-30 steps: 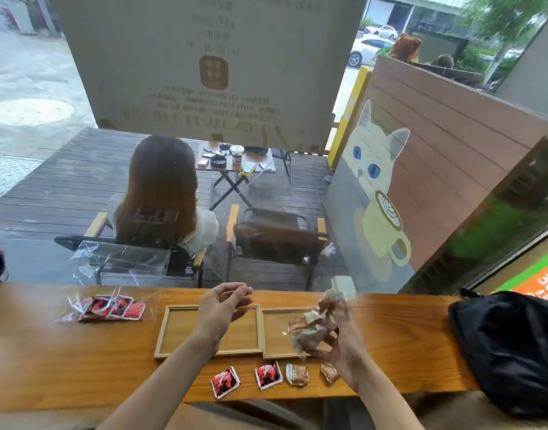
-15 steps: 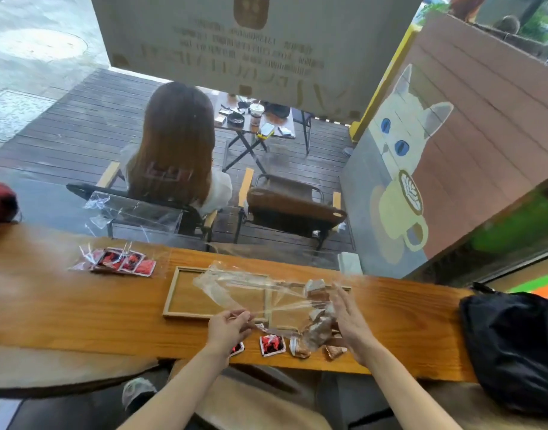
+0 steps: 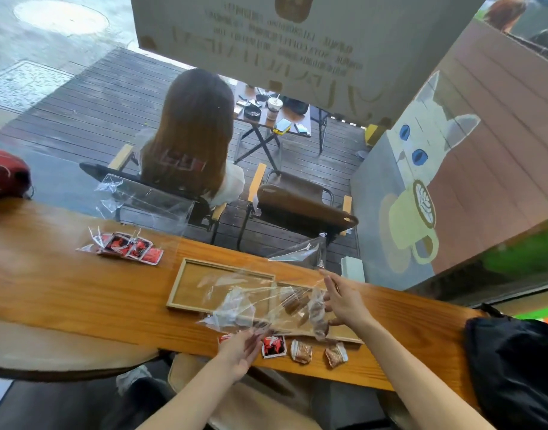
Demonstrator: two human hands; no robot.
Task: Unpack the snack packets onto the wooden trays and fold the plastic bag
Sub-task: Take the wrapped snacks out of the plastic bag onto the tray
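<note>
A clear plastic bag is stretched low over the two wooden trays. My left hand pinches its near left corner. My right hand holds its right end, where several brown snack packets sit inside. The left tray lies bare under the film. The right tray is mostly hidden by the bag and my right hand. Along the counter's front edge lie a red packet and two brown packets. Another red packet peeks out beside my left hand.
A second clear bag with several red packets lies on the wooden counter to the left. A black bag fills the counter's right end and a red item sits far left. A window with a seated person stands behind.
My left hand came down from above the trays and took the bag's corner. The bunched bag in my right hand is now spread between both hands over the trays.
</note>
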